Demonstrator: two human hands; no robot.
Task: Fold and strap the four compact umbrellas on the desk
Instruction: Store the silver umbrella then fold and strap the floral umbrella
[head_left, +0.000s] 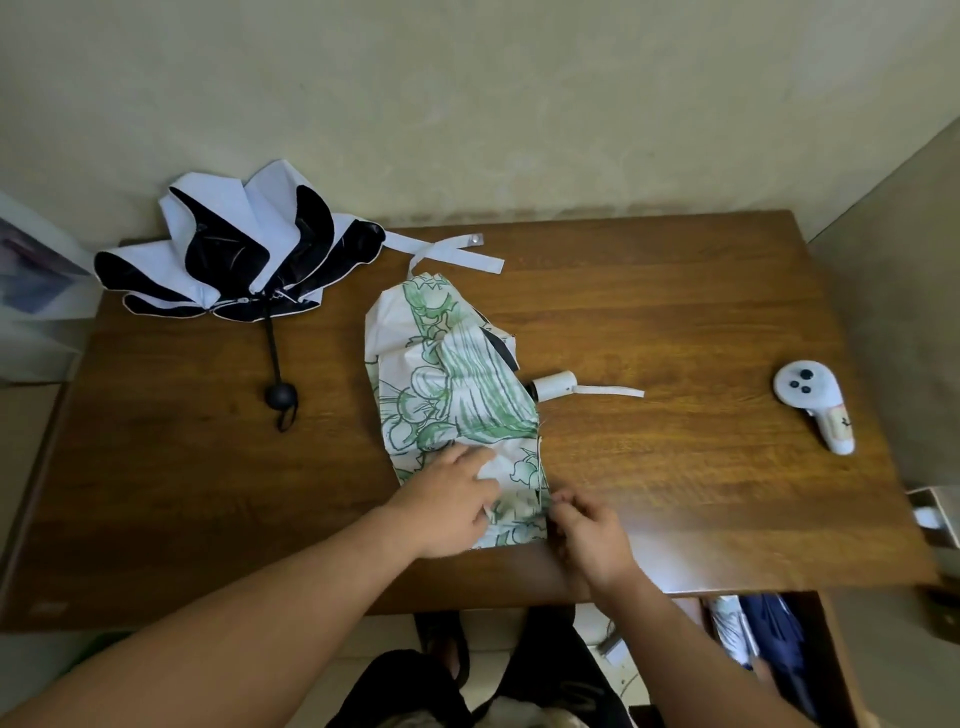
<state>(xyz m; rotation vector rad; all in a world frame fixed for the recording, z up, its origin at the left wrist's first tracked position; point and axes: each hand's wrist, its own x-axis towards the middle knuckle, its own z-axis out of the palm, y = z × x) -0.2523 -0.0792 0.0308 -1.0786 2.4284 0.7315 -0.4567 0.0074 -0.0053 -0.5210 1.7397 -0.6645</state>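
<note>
Near the front edge of the bench (675, 322), the green-printed umbrella (457, 395) is pressed flat by the left hand (447, 499), fingers extended; its right edge is pinched by the right hand (589, 535). A lavender umbrella (244, 249) overhangs the far-left corner; a white controller (813, 402) lies well apart at the right.

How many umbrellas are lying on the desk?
2: a white-and-black umbrella at the far left corner, a green-patterned umbrella in the middle under both hands. Others may be out of view.

Desk (675, 322): brown wood grain, slight sheen. Printed umbrella (457, 384): thin creased cloth, matt, white with green; smooth white plastic handle (555, 385). Black-and-white umbrella (244, 249): cloth. Controller (813, 402): smooth white plastic.
</note>
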